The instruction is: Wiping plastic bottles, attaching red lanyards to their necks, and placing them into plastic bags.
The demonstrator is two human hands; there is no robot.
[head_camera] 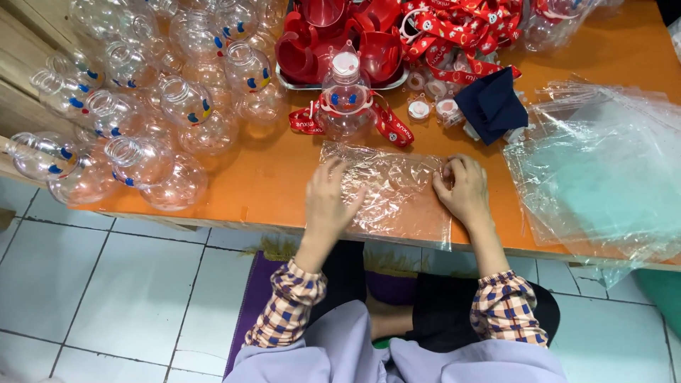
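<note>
Clear plastic bag [394, 195], crinkled and see-through, lies flat on the orange worktop [262, 177] right at its near edge, the orange showing through every wrinkle. The left hand [330, 197] lies on the bag's left part, fingers spread and pressing down flat, clamped on nothing. The right hand [464, 190] sits at the bag's right edge, fingers curled inward at the plastic; whether they actually pinch the film I cannot tell. So the bag stretches between the two hands and under both of them. Just beyond the hands, past the far edge of the bag, stands a clear round bottle [345, 99] with a pale cap, a red strap [386, 124] looped around it and trailing to both sides. Further beyond that, a tray [294, 83] holds a heap of red cups [333, 39]. Beyond the right hand there is a bundle of red printed straps [461, 32], some small white caps [429, 103] and a dark blue cloth [491, 105]. Out to the right of the right hand, a loose stack of more clear bags [603, 177] hangs over the worktop edge. Off to the left of the left hand, a crowd of empty clear bottles [156, 92] with blue and yellow marks, lying and standing, all uncapped.
</note>
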